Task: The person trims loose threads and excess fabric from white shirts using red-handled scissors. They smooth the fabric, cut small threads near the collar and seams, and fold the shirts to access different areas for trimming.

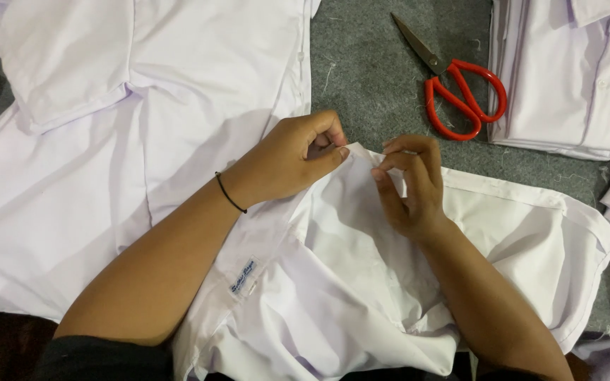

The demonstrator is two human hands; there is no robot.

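A white shirt (361, 282) lies bunched in front of me on a grey felt surface (375, 77). My left hand (291, 159), with a thin black band on its wrist, pinches the shirt's top edge between thumb and fingers. My right hand (407, 183) pinches the same edge a few centimetres to the right. The cloth fold rises between the two hands. A small label (243, 276) shows on the collar band below my left forearm.
Red-handled scissors (453, 85) lie shut on the grey surface behind my right hand. Another white shirt (128, 106) is spread out at the left. A stack of folded white shirts (573, 70) sits at the upper right.
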